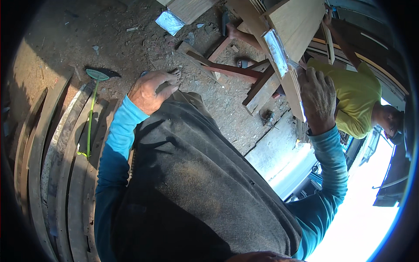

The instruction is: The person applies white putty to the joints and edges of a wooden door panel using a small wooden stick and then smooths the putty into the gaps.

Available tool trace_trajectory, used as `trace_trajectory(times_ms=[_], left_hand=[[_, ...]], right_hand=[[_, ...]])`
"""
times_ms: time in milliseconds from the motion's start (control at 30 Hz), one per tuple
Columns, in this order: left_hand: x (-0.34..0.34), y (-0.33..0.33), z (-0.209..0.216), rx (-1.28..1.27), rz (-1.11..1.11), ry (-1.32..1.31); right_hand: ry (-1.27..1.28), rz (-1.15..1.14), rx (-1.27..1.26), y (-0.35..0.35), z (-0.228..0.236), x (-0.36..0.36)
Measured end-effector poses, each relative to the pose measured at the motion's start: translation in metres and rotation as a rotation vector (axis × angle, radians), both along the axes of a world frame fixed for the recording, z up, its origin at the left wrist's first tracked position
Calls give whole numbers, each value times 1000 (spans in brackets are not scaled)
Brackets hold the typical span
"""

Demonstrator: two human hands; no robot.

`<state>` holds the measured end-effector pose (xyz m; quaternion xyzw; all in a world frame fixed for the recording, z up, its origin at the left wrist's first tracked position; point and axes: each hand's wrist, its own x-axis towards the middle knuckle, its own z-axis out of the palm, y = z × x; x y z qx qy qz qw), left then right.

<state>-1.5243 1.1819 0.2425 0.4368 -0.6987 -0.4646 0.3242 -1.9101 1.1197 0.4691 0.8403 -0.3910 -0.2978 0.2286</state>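
Observation:
My right hand (318, 98) is at the edge of a tilted wooden board (301, 24), its fingers bent over the side. Its fingertips and anything small under them are hidden. A shiny silver foil strip (276, 51) covers part of the board's end, close to these fingers. My left hand (150, 91) hovers over or rests by my dark-clad leg, thumb apart from the loosely curled fingers, with nothing visible in it. A second board (190, 9) with a silver foil patch (170, 22) on its end stands at the top.
A person in a yellow shirt (355, 96) is at the right, one hand (327, 16) at the far board. Reddish wooden legs (233, 72) stand on the dirt floor (126, 39). Long planks (65, 161) and a green fly swatter (92, 105) lie at my left.

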Motion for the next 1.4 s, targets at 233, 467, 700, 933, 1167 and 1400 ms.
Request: trace_trajectory(times_ms=[233,467,700,933,1167,1400], left_hand=[[5,27,-7,60,16,-37],[-33,62,-19,118,172,-27],[-93,106,-30,36,241,43],[-124,126,-24,12,252,34],[-122,147,-20,71,403,-15],[-130,153,-24,56,409,-6]], right_hand=[[17,37,22,-10,-16,-9],[5,101,36,11,-3,-16],[-10,114,169,13,5,-61],[-226,221,185,-41,2,-59],[107,226,182,-8,1,-57],[67,311,87,-1,3,-56]])
